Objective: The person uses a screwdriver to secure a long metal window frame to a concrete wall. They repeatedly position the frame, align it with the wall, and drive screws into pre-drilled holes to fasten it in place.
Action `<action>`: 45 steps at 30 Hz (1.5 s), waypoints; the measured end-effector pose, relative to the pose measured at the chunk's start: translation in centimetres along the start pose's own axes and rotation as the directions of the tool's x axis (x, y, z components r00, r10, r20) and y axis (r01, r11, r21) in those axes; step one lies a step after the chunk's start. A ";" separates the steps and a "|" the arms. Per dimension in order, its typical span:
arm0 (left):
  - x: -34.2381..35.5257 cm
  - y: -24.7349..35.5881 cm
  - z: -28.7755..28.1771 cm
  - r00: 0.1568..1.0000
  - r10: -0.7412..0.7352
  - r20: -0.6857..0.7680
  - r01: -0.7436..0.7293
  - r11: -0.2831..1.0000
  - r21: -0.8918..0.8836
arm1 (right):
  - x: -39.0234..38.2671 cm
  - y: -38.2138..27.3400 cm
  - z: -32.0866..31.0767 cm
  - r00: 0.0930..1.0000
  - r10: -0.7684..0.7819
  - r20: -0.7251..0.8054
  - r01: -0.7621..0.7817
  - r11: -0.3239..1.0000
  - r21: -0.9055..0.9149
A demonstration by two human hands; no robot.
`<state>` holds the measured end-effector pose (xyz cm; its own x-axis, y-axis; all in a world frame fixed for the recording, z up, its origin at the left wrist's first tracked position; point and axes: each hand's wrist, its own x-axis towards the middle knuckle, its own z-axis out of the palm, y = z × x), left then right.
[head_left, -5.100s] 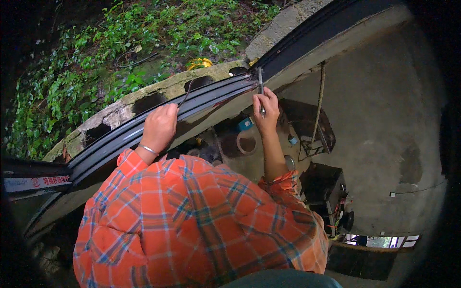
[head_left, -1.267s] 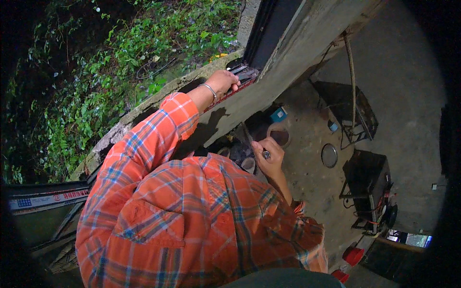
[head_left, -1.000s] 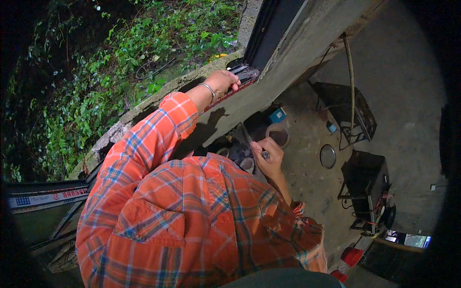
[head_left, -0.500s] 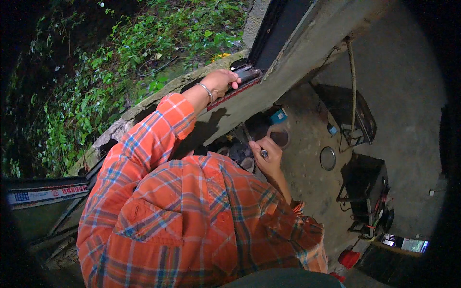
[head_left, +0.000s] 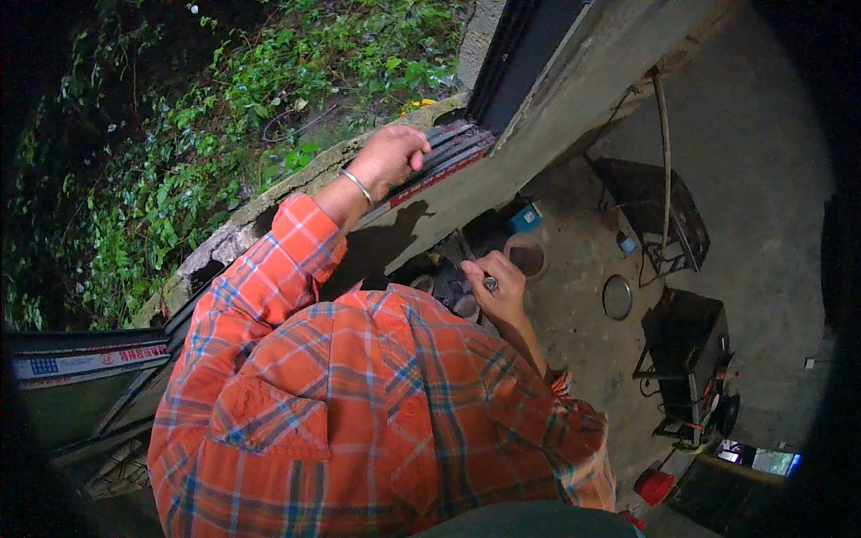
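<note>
My left hand [head_left: 384, 160], with a metal bracelet at the wrist, rests over a dark metal window track [head_left: 448, 154] with a red strip along its side. Its fingers are curled, and what they hold, if anything, is hidden. Lower and to the right, my right hand [head_left: 498, 291] is closed around a narrow metal tool [head_left: 465, 247] with a round handle end, held below the track beside the concrete wall face [head_left: 421, 224]. A dark upright frame [head_left: 520, 54] rises from the far end of the track.
Plants [head_left: 224, 108] grow beyond the rough ledge [head_left: 215, 251]. Far below stand a dark metal cabinet [head_left: 682, 350], a blue box [head_left: 525, 217], a round pot [head_left: 525, 258] and a metal disc [head_left: 617, 298]. A rope [head_left: 664, 152] hangs at the right. A window panel [head_left: 90, 359] lies at left.
Five seconds ago both hands were on the track; my right hand has since lowered with the tool. In the last second my left hand has slid slightly left and back along the track.
</note>
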<state>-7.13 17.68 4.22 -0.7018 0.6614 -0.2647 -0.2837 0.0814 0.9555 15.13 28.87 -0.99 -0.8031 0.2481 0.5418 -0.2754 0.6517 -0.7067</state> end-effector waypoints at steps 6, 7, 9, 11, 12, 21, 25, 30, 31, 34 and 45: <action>0.3 -1.0 2.1 0.997 0.076 0.019 -0.078 0.936 0.344 | -0.4 0.1 -0.2 1.000 0.009 -0.020 -0.009 1.000 0.004; 0.3 -1.0 2.2 0.997 0.078 0.024 -0.081 0.918 0.388 | -0.6 0.1 -0.3 1.000 0.014 -0.022 -0.014 1.000 0.001; 0.2 -0.7 2.3 0.996 0.083 0.029 -0.087 0.876 0.474 | -0.7 0.2 -0.6 0.999 0.016 -0.032 -0.016 1.000 -0.005; 0.2 -0.8 2.3 0.996 0.090 0.025 -0.091 0.855 0.511 | -0.8 0.4 -0.7 0.999 0.018 -0.038 -0.018 1.000 -0.005; 0.3 -1.0 2.3 0.995 0.097 0.018 -0.093 0.858 0.506 | -0.8 0.5 -0.7 0.999 0.018 -0.038 -0.018 1.000 -0.004; 3.5 -1.9 3.3 0.979 0.195 0.061 -0.187 0.734 0.653 | -1.0 0.2 -1.0 0.997 0.056 -0.051 -0.058 0.998 -0.027; 4.7 -2.2 4.4 0.991 0.128 -0.037 -0.084 0.817 0.570 | -1.1 0.1 -1.5 0.996 0.055 -0.075 -0.059 0.996 -0.062; 5.7 -3.6 3.8 0.993 0.110 0.045 -0.118 0.909 0.399 | -1.3 -0.2 -1.8 0.994 0.071 -0.087 -0.075 0.996 -0.047; 5.7 -3.7 3.8 0.997 0.056 0.060 -0.071 0.951 0.301 | -1.4 -0.2 -1.8 0.993 0.075 -0.088 -0.079 0.996 -0.045; 4.2 -2.5 3.9 0.994 -0.071 0.088 0.053 0.979 0.197 | -1.3 -0.5 -1.8 0.991 0.093 -0.092 -0.099 0.993 -0.066; 4.1 -3.2 3.3 0.980 -0.114 0.164 0.107 0.993 0.052 | -0.9 -0.7 -1.3 0.997 0.048 -0.055 -0.050 0.998 -0.044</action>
<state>-7.00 22.59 0.51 -0.5486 0.7608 -0.3467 -0.3224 0.1901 0.9273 16.72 29.17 -0.39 -0.7853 0.3179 0.5313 -0.2109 0.6695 -0.7122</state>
